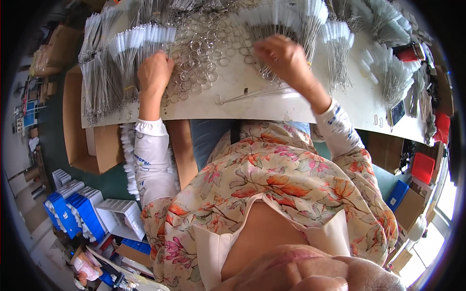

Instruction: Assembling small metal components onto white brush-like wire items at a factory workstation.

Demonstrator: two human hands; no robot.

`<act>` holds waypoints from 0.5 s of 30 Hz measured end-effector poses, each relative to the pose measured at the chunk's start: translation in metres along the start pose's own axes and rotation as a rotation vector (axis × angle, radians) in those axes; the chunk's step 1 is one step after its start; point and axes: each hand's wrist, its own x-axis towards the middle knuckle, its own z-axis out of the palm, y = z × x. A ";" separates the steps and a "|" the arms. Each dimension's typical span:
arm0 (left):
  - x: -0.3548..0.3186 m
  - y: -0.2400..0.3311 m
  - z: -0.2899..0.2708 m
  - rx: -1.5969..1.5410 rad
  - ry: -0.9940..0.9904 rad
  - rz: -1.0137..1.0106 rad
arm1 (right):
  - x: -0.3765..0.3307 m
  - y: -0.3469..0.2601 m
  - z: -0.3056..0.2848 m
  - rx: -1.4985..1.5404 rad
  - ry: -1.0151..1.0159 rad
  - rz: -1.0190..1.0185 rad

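Observation:
My left hand [154,72] is closed into a fist at the edge of a pile of loose metal rings [204,53], beside bundles of thin wire brushes with white bristle tips [121,53]. My right hand [281,57] has its fingers curled down among wire brushes [291,22] at the far middle of the white table [301,104]; what it grips is hidden under the fingers. A few brushes strung on a ring [252,94] lie on the table between my arms.
More brush bundles [388,72] spread over the right of the table. An open cardboard box [80,136] stands at the left below the table. Blue and white plastic bins [82,208] sit on the floor. Red and blue boxes [422,167] lie at the right.

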 end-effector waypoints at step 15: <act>-0.005 -0.009 -0.009 -0.252 0.111 -0.034 | 0.068 0.045 0.054 -0.351 -0.529 0.257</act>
